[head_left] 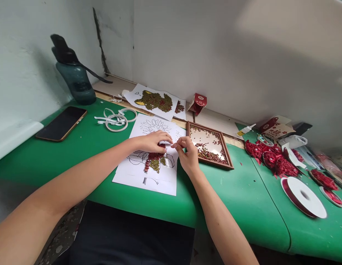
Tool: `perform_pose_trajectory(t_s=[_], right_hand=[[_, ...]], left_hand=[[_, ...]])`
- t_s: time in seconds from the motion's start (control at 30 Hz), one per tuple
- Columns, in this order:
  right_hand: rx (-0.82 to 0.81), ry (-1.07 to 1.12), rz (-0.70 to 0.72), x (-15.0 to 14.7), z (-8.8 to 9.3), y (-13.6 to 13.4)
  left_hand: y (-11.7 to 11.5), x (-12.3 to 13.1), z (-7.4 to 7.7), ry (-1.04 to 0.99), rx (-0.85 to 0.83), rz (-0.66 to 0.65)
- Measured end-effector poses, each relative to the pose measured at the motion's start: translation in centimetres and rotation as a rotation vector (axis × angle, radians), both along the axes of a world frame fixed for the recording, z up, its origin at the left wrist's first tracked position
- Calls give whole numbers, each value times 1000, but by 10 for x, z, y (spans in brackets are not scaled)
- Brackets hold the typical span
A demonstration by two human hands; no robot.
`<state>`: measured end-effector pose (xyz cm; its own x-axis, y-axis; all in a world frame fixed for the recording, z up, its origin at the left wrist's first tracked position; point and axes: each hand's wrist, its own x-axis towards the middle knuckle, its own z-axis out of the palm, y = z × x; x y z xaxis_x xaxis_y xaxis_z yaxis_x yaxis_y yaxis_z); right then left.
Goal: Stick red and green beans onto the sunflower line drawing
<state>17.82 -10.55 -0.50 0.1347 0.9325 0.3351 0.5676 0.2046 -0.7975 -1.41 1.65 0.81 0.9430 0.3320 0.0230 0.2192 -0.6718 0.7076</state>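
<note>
Our left hand (157, 140), fingers parted, lies over beans (155, 165) on paper (165, 186); our right hand (186, 149) looks pinched, grip unclear, near one tray (226, 148); one phone (62, 123) lies left.

The one view comes from the person's head, facing forward and down across the green table (242, 198) at about arm's reach. It is wide: the lap (127, 235) shows at bottom centre, the left hand (156, 140) and right hand (187, 152) sit near mid-frame, and the pale wall (187, 44) fills the top, the table sloping downward toward the right.
</note>
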Motion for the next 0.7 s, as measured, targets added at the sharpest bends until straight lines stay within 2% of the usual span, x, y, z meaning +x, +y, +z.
perform_pose_trajectory(t_s=[0.2, 0.4, 0.5, 0.57, 0.7], right_hand=[[80, -72, -66, 4, 1, 0], [108, -55, -40, 1, 0, 1], [105, -67, -77, 5, 3, 1], [115, -74, -160, 14, 7, 0], [146, -155, -427, 49, 15, -2]], left_hand=[[-4, 1, 4, 14, 10, 11], [-2, 4, -2, 9, 21, 31], [-2, 5, -4, -4, 11, 45], [-2, 5, -4, -6, 8, 48], [-3, 3, -2, 1, -12, 55]])
